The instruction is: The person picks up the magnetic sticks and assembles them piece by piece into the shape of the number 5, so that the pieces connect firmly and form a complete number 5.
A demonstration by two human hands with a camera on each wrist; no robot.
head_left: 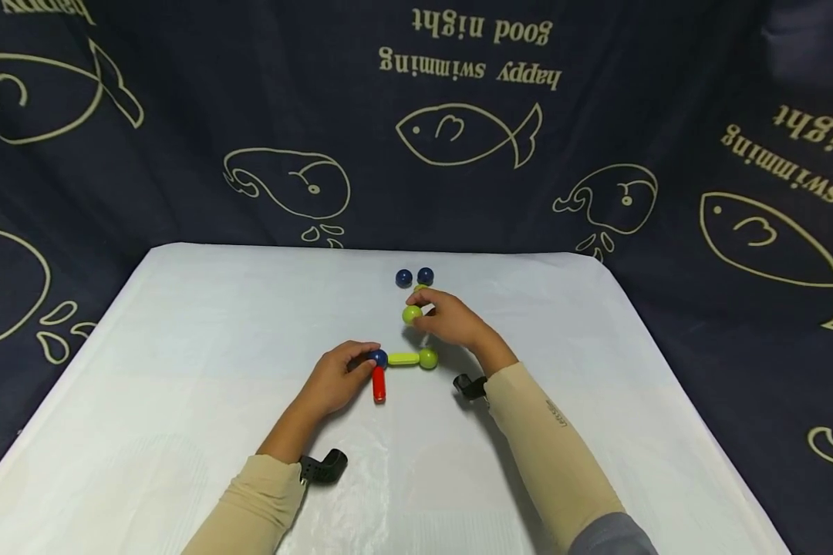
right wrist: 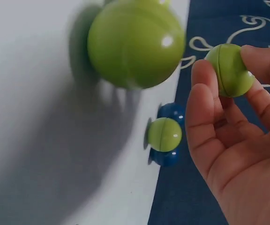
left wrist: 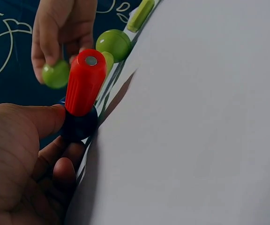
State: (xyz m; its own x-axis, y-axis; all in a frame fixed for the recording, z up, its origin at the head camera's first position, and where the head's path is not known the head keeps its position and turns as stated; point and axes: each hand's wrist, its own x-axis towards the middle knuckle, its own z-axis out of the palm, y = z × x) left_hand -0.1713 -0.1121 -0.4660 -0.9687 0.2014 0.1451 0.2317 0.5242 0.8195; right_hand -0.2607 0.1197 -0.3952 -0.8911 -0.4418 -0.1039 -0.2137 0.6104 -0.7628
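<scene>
My left hand (head_left: 336,378) grips a blue ball (left wrist: 81,125) between thumb and fingers at the table surface. A red rod (head_left: 379,385) with a metal disc at its end extends from that ball toward me. From the ball's right side runs a yellow-green rod (head_left: 403,359), with a green ball (head_left: 428,358) at its far end. Just beyond this assembly, my right hand (head_left: 451,316) pinches another green ball (right wrist: 228,70) between thumb and fingertips, held above the table. Part of the blue ball is hidden by the left hand.
Two blue balls (head_left: 404,278) and a green ball (right wrist: 165,134) lie toward the table's far edge, the green one partly behind the right hand in the head view. Another yellow-green rod (left wrist: 140,15) shows in the left wrist view. A dark printed cloth (head_left: 361,100) hangs behind the white table (head_left: 215,308).
</scene>
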